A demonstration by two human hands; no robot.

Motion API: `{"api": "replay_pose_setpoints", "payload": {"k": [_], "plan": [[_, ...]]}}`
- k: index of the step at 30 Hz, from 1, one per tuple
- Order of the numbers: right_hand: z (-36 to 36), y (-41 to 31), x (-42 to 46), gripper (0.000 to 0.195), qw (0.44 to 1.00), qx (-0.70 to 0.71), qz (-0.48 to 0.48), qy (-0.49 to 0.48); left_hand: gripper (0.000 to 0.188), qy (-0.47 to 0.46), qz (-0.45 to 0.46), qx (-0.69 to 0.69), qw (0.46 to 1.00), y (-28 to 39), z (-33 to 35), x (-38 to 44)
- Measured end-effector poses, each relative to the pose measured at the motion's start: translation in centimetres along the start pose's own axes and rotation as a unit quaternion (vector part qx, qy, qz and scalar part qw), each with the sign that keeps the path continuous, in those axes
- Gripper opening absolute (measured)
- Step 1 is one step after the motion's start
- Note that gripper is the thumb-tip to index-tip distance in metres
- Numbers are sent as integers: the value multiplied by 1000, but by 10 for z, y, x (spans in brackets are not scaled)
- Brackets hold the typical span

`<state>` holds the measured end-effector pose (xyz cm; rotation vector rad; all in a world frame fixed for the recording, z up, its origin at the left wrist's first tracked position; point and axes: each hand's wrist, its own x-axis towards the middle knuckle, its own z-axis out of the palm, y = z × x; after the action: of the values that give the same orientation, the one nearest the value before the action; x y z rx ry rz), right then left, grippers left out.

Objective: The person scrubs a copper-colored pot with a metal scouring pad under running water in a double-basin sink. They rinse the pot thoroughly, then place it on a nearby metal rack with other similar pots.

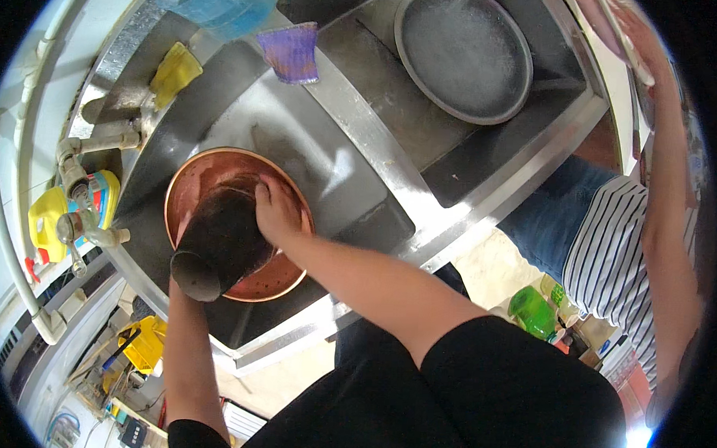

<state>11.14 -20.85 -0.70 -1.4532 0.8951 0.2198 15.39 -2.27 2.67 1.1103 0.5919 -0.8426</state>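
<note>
A copper-coloured round pan or bowl point(260, 289) sits in the left basin of a metal sink point(360, 165), with drops on its inner surface. Over it lies a large dark vessel-like object point(234, 231), tilted, its round blunt end point(197, 274) towards me; its exact kind is unclear. My right hand point(279, 212) grips the dark object's far right side, fingers curled inside the copper rim. My left forearm rises from below, but the dark object's near end hides my left hand, so its hold cannot be seen.
A big dark round pan point(465, 56) rests in the right basin. A purple sponge cloth point(290, 53) hangs on the divider; a yellow cloth point(177, 75) lies by the wall. Taps point(89, 226) and a yellow bottle point(47, 222) stand left. A person in a striped shirt point(606, 244) stands right.
</note>
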Motion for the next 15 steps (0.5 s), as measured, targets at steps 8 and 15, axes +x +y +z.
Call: {"api": "replay_pose_setpoints", "payload": {"k": [8, 15], "plan": [[2, 0, -27, 32, 978, -27, -204, 26, 77, 51, -81, -321, 942, -88, 20, -52], [5, -32, -99, 36, 961, -14, -273, 38, 68, 39, -69, -2, 997, 20, 9, -24]]}}
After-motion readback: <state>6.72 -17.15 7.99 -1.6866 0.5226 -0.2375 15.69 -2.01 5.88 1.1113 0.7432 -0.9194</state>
